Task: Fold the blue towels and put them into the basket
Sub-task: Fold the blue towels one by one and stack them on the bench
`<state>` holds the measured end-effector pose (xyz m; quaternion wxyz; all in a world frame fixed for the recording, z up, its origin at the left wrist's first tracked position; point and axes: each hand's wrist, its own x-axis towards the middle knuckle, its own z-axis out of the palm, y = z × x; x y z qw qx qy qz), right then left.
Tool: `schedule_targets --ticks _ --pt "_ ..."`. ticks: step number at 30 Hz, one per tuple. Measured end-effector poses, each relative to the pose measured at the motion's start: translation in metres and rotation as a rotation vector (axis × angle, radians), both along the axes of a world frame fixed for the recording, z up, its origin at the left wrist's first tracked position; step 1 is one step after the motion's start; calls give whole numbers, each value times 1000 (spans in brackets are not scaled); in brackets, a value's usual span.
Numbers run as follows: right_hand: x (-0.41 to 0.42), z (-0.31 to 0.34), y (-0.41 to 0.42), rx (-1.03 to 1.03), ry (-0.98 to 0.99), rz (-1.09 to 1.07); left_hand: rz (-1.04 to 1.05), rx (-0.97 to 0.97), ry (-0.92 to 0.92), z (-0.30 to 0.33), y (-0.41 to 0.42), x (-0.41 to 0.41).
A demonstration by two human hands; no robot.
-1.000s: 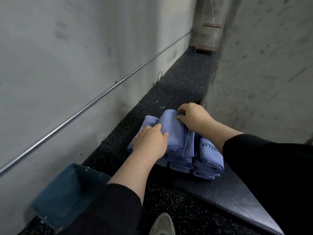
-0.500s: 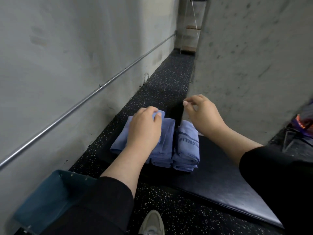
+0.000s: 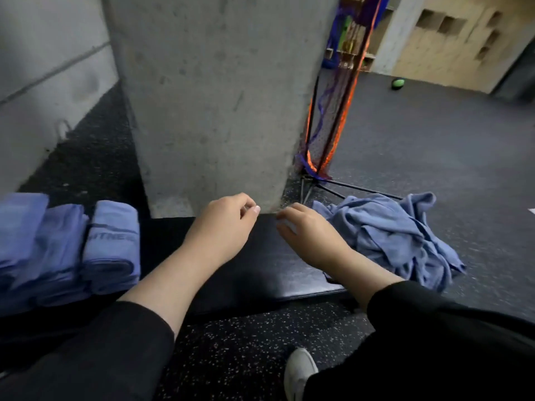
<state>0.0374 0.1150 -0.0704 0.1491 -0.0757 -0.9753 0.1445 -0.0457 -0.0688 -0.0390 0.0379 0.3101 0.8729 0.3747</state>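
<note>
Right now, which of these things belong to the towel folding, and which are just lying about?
Part of the job:
folded blue towels
crumpled blue towels
black mat
left hand, holding nothing
right hand, holding nothing

Just lying about:
concrete pillar
coloured bands
green ball

I see my left hand (image 3: 223, 224) and right hand (image 3: 311, 237) above the black mat (image 3: 260, 273), fingers loosely curled, holding nothing. Folded blue towels (image 3: 72, 244) stand at the mat's left end; a crumpled towel pile (image 3: 396, 235) lies at its right end.
</note>
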Motion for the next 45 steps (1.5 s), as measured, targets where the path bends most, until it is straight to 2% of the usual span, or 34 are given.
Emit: schedule_targets --ticks 5,9,13,15,21,24,28,32,36,42,45 --pt "37 -3 54 83 56 -141 -103 -67 -34 -10 54 20" --pt "52 11 97 178 115 -402 -153 -72 -39 -14 82 25" --pt "70 28 151 224 -148 -688 -166 -59 -52 -19 101 27" --pt "72 26 172 194 -269 -766 -173 -56 -56 -22 108 27" --pt "54 25 195 81 -463 -805 -184 -64 -51 -26 116 26" --pt "45 23 200 108 -487 -809 -180 -65 -51 -27 115 25" --pt "42 33 202 112 -360 -801 -171 -77 -50 -27 110 22" --pt "35 66 194 19 -87 -765 -154 -64 -35 -25 106 19" --pt "27 104 174 -72 175 -605 -142 -24 -13 -24 98 14" --pt "3 153 125 -100 404 -432 -77 59 -21 -11 76 5" --pt "-15 168 104 -101 421 -380 -27 97 -33 -6 61 -5"
